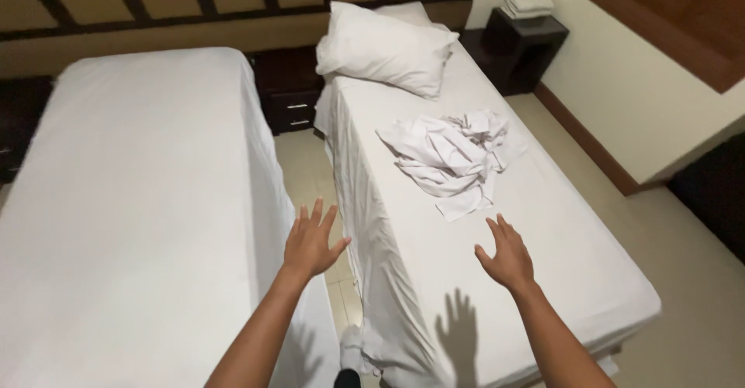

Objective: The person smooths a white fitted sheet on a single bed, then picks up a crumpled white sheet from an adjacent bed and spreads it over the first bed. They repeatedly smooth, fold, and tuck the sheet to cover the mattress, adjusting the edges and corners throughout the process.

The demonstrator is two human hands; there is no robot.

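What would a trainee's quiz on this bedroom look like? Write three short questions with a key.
1. True or false: the left hand grips the crumpled sheet.
2. Where is the pillow? A) on the floor B) at the head of the right bed C) on the left bed
3. Fill in: folded white linen lies on the dark ____ in the corner.

Key: 1. False, both hands are open and empty, fingers spread; the right hand hovers over the right bed, just short of the sheet. 2. B. 3. Nightstand.
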